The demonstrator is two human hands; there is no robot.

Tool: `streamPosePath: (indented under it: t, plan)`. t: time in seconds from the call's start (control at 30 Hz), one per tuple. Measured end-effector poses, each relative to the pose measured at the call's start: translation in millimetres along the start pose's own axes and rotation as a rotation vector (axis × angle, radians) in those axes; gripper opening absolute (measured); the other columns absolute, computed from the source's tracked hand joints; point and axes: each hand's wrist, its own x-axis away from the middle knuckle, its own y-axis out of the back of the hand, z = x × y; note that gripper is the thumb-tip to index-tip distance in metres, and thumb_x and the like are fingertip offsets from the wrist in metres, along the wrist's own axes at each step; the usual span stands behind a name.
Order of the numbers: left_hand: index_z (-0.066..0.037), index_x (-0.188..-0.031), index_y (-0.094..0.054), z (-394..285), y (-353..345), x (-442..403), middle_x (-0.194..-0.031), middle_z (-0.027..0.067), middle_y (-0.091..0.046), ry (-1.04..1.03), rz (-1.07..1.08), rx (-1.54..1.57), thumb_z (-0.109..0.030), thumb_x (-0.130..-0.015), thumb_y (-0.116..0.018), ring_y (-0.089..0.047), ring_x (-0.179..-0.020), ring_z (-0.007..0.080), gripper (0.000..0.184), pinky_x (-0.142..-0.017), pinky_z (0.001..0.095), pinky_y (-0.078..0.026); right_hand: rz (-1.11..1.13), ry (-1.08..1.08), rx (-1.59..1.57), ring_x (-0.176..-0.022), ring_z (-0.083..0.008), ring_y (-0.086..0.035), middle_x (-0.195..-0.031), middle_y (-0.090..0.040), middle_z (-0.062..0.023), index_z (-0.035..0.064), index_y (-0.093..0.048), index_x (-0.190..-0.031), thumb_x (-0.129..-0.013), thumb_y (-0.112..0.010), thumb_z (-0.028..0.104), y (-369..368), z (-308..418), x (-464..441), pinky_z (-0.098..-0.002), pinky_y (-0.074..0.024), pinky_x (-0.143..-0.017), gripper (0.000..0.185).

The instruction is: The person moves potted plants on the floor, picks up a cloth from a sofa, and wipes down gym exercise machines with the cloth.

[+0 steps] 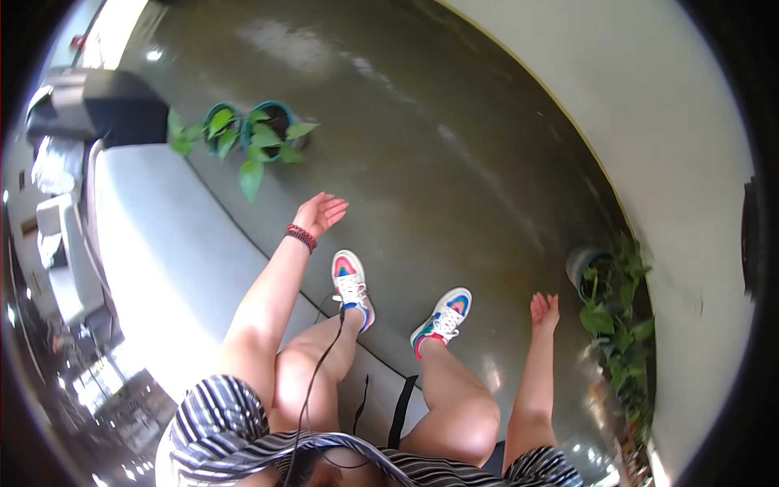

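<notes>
My left hand (pixel 322 213) is held out in front with its palm turned up and its fingers stretched. Nothing lies in it, and a dark red beaded bracelet (pixel 301 237) circles its wrist. Farther ahead of this hand, a leafy plant (pixel 264 140) grows in a teal pot (pixel 281 106), with a second teal pot (pixel 213 146) beside it. On the other side, my right hand (pixel 544 312) is raised with loosely bent fingers and holds nothing. Closest to it is a trailing green plant (pixel 599 318) in a pale pot (pixel 579 266) by the wall.
A white bench-like surface (pixel 162 243) runs along my left. Dark glossy floor (pixel 422 178) stretches ahead, bordered by a curved pale wall (pixel 649 105). A black box-shaped object (pixel 105 105) stands at far left. A thin black cable (pixel 312 373) hangs before me, above my colourful sneakers (pixel 350 284).
</notes>
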Motion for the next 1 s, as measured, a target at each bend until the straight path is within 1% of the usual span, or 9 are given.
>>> streamPosePath:
  t: [0.1,0.23,0.3,0.33,0.47,0.67,0.77,0.93,1.0]
  plan:
    - [0.001,-0.103,-0.042,-29,21,-3,-0.113,0.0249,-0.053,-0.156,-0.117,0.268,-0.029,-0.094,-0.039,-0.053,-0.107,0.0384,0.031,-0.087,0.0457,-0.048,0.127,-0.07,0.106,-0.086,-0.0248,-0.062,-0.101,-0.061,-0.0183,0.0027,-0.042,-0.12,-0.09,-0.052,0.029,-41,-17,24,-0.0327,-0.0518,-0.074,0.041]
    - [0.003,-0.113,-0.037,-71,32,-23,-0.127,0.0264,-0.041,-0.324,-0.191,0.379,-0.035,-0.093,-0.042,-0.049,-0.112,0.0396,0.043,-0.088,0.0472,-0.047,0.294,-0.052,0.258,-0.081,-0.0236,-0.063,-0.096,-0.061,-0.0158,0.0028,-0.048,-0.113,-0.092,-0.047,0.023,-113,-22,42,-0.0334,-0.0523,-0.07,0.029]
    - [0.002,-0.118,-0.038,-83,48,-53,-0.125,0.0247,-0.044,-0.425,-0.053,0.264,-0.037,-0.092,-0.045,-0.049,-0.111,0.037,0.047,-0.088,0.0453,-0.047,0.392,0.001,0.363,-0.078,-0.022,-0.063,-0.094,-0.062,-0.015,0.0027,-0.049,-0.112,-0.092,-0.046,0.019,-162,-16,55,-0.031,-0.0526,-0.067,0.026]
    - [0.001,-0.112,-0.043,-93,46,-57,-0.118,0.0189,-0.051,-0.383,-0.07,0.278,-0.031,-0.094,-0.044,-0.053,-0.106,0.0332,0.037,-0.089,0.0431,-0.047,0.437,0.023,0.434,-0.078,-0.0206,-0.063,-0.093,-0.062,-0.0142,0.0024,-0.049,-0.111,-0.092,-0.046,0.018,-188,-12,67,-0.0294,-0.0525,-0.066,0.025]
    - [-0.001,-0.106,-0.047,-109,41,-82,-0.101,0.0117,-0.058,-0.354,-0.262,0.273,-0.022,-0.095,-0.04,-0.06,-0.091,0.0271,0.025,-0.084,0.0432,-0.05,0.614,0.149,0.646,-0.076,-0.0166,-0.063,-0.091,-0.062,-0.0116,0.0015,-0.051,-0.108,-0.092,-0.045,0.014,-267,-1,97,-0.0263,-0.0514,-0.064,0.022]
    - [0.001,-0.107,-0.045,-97,51,-91,-0.1,0.0153,-0.057,-0.385,-0.194,0.143,-0.015,-0.095,-0.034,-0.062,-0.092,0.0275,0.023,-0.075,0.0387,-0.055,0.763,0.22,0.623,-0.076,-0.0148,-0.062,-0.09,-0.062,-0.0092,0.0012,-0.053,-0.106,-0.091,-0.043,0.011,-325,-8,136,-0.0255,-0.0511,-0.066,0.02]
    - [-0.004,-0.108,-0.043,-74,24,-54,-0.096,0.0133,-0.056,-0.392,-0.097,0.033,-0.012,-0.092,-0.036,-0.062,-0.081,0.0268,0.019,-0.075,0.0415,-0.053,0.781,0.201,0.61,-0.077,-0.0149,-0.062,-0.091,-0.062,-0.0096,0.001,-0.053,-0.106,-0.091,-0.043,0.01,-333,-17,153,-0.0253,-0.0508,-0.067,0.02]
    - [-0.006,-0.104,-0.05,-9,19,-64,-0.098,0.0056,-0.055,-0.283,-0.066,-0.281,-0.018,-0.091,-0.043,-0.053,-0.081,0.015,0.02,-0.07,0.0302,-0.046,0.779,0.167,0.628,-0.078,-0.0155,-0.062,-0.094,-0.061,-0.0113,-0.0005,-0.052,-0.109,-0.091,-0.044,0.011,-330,-31,149,-0.025,-0.0503,-0.067,0.022]
    - [-0.004,-0.104,-0.05,24,4,-67,-0.094,0.0052,-0.055,-0.336,-0.116,-0.432,-0.018,-0.091,-0.043,-0.052,-0.077,0.0146,0.02,-0.067,0.0292,-0.045,0.757,0.161,0.64,-0.081,-0.0157,-0.061,-0.097,-0.061,-0.0115,-0.0006,-0.05,-0.113,-0.092,-0.044,0.012,-326,-33,144,-0.0254,-0.0502,-0.069,0.025]
